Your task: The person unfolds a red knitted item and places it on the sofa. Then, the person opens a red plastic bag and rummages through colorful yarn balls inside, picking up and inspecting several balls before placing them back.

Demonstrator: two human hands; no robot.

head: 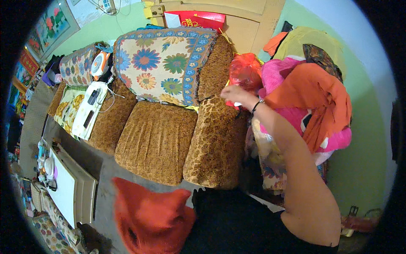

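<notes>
My right hand [239, 96], with a dark band at the wrist, reaches over the end of the brown sofa. Close by it sits a red plastic bag [246, 71] with something inside. The fingers look partly bent, and I cannot tell whether they grip the bag. A small white thing [237, 104] shows just under the hand. No part of my left hand is visible. A red cloth [152, 216], blurred, hangs low before me, beside my black clothing. Right of the forearm is a pile with a pink plush toy [274, 71] and an orange cloth [301, 84].
The brown sofa [155, 139] has a padded arm [215, 149] and a flowered cover [158, 63]. A towel [83, 127] bears a phone [88, 119]; an orange-white fan [101, 65] stands behind. A white-topped table [65, 187] is at left. A red box [203, 20] rests behind the sofa.
</notes>
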